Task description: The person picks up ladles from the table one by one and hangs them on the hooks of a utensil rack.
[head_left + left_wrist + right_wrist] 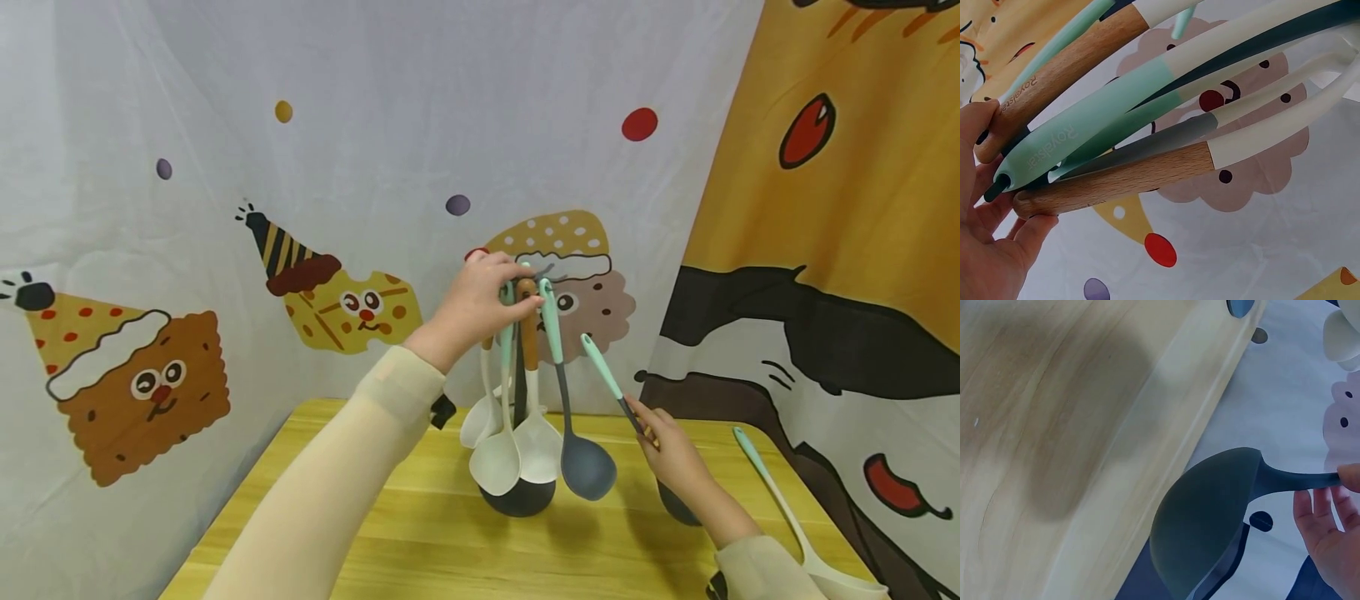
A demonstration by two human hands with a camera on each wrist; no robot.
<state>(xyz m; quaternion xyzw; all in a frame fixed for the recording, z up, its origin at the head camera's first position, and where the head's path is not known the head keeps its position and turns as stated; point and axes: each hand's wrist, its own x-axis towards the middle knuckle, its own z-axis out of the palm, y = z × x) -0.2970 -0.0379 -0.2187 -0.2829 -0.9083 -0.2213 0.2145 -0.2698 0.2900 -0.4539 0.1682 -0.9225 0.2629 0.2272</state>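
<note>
At the top of a utensil rack with a dark round base (519, 502), my left hand (486, 292) holds on among the handle ends. Its thumb and fingers touch wooden handles (1116, 181) there; the rack's top is partly hidden by the hand. Pale ladles (495, 463) and a dark grey ladle (588, 468) with a mint handle hang from the rack. To the right, my right hand (670, 446) grips another dark grey ladle (1210, 519) by its neck, raised over the table. Its mint handle (602, 365) points up toward the rack.
A pale utensil with a mint handle (776, 496) lies along the right side of the wooden table (420, 533). Behind the table hangs a printed cloth (375, 150) with cartoon figures.
</note>
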